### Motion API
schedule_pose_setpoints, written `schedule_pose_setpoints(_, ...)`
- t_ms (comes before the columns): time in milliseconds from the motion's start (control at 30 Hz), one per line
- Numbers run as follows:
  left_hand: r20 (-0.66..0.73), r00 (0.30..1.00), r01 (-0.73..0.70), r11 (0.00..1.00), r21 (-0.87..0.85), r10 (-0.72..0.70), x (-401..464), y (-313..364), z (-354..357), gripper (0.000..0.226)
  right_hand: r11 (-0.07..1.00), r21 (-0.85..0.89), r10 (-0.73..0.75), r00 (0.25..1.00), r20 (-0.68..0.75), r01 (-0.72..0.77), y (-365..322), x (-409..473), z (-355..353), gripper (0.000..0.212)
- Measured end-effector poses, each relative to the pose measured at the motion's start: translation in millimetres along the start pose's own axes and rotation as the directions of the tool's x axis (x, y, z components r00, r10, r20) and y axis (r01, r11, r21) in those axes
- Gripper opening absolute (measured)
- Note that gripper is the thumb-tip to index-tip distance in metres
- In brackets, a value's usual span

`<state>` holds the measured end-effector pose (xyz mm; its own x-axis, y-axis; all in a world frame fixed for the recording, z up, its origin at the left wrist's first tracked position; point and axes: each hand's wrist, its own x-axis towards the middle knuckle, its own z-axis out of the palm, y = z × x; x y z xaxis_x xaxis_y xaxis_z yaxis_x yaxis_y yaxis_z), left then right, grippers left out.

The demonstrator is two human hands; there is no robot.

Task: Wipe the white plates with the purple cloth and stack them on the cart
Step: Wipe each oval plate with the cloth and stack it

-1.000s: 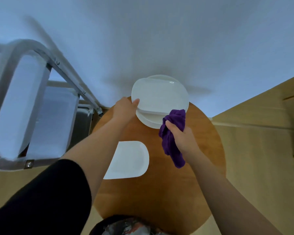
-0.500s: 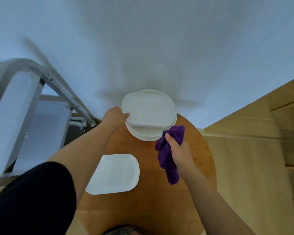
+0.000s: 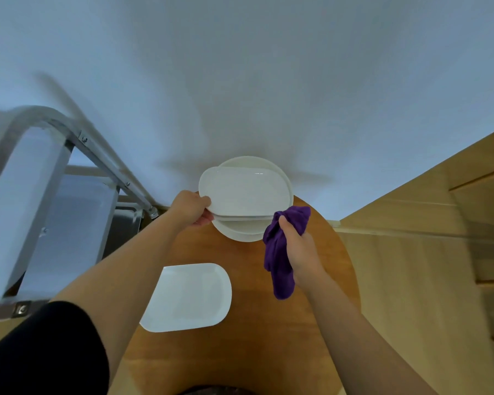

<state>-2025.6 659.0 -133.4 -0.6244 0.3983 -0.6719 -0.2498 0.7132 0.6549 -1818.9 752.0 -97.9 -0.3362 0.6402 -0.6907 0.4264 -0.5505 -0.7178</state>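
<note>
A person stands over a round wooden desk (image 3: 257, 346) pushed up against a plain white wall (image 3: 240, 75). At the desk's far edge sits a stack of white plates (image 3: 240, 233). The left hand (image 3: 193, 208) pinches the left rim of the top plate (image 3: 244, 192), thumb above and fingers below, tipping that plate up off the stack. The right hand (image 3: 300, 249) has its grip closed around a bunched purple cloth (image 3: 281, 252), which hangs just right of the stack, its upper folds close to the plates' edge. Nearer the person, a separate rounded rectangular white plate (image 3: 187, 297) lies flat on the wood. To the left stands a metal cart (image 3: 54, 178) with a tubular frame and pale shelves. Light wooden panelling (image 3: 428, 252) fills the right side. A black sleeve (image 3: 40, 352) covers the left upper arm.
</note>
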Motion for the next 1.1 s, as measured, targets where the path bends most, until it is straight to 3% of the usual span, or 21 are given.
schedule_pose_setpoints(133, 0.041, 0.998, -0.042, 0.994, -0.096, 0.047, -15.9, -4.8, -3.7, 0.015, 0.999, 0.034, 0.013, 0.999, -0.033, -0.012, -4.8, 2.1, -1.5, 0.024)
schedule_pose_setpoints(333, 0.108, 0.983, -0.136, 0.985, -0.108, 0.148, -61.3, -27.8, -11.8, 0.016, 0.983, 0.185, 0.019, 0.992, -0.124, 0.005, -11.4, 0.3, -16.8, 0.019)
schedule_pose_setpoints(467, 0.208, 0.966, -0.127, 0.982, -0.14, 0.154, -100.2, -36.1, -20.0, 0.015, 0.95, 0.309, 0.055, 0.997, -0.047, -0.038, -12.8, -11.2, -34.8, 0.026)
schedule_pose_setpoints(633, 0.26, 0.951, -0.176, 0.984, 0.015, 0.166, -141.8, -44.1, -30.8, 0.02, 0.975, 0.222, -0.01, 1.0, -0.01, 0.012, -4.8, -48.1, -49.8, 0.026)
schedule_pose_setpoints(700, 0.289, 0.949, -0.063, 0.972, -0.228, 0.129, -153.9, -46.9, -31.1, 0.037, 0.983, 0.183, -0.036, 0.999, 0.001, 0.036, -0.5, -66.5, -51.0, 0.023)
schedule_pose_setpoints(767, 0.349, 0.931, 0.122, 0.806, -0.579, 0.11, -165.3, -49.5, -30.1, 0.049, 0.989, 0.137, -0.06, 0.998, 0.019, 0.057, 4.5, -84.1, -49.6, 0.021)
schedule_pose_setpoints(833, 0.418, 0.9, 0.266, 0.604, -0.751, 0.124, -176.5, -52.4, -28.5, 0.047, 0.994, 0.05, -0.1, 0.995, 0.009, 0.099, 9.1, -99.5, -46.7, 0.017)
schedule_pose_setpoints(900, 0.463, 0.871, 0.327, 0.507, -0.797, 0.166, -189.2, -56.9, -24.6, 0.047, 0.954, -0.194, -0.239, 0.97, -0.038, 0.228, 11.5, -112.6, -45.2, 0.014)
schedule_pose_setpoints(967, 0.475, 0.856, 0.333, 0.482, -0.81, 0.206, -201.4, -61.8, -17.9, 0.045, 0.798, -0.479, -0.412, 0.911, 0.007, 0.365, 13.8, -120.2, -45.2, 0.032)
schedule_pose_setpoints(1033, 0.456, 0.861, 0.302, 0.493, -0.816, 0.227, -212.3, -65.1, -11.8, 0.044, 0.597, -0.716, -0.457, 0.887, 0.066, 0.361, 14.5, -124.0, -42.4, 0.059)
schedule_pose_setpoints(1100, 0.409, 0.878, 0.234, 0.524, -0.819, 0.247, -221.4, -65.1, -8.4, 0.04, 0.422, -0.851, -0.477, 0.875, 0.084, 0.313, 13.9, -127.6, -35.1, 0.068)
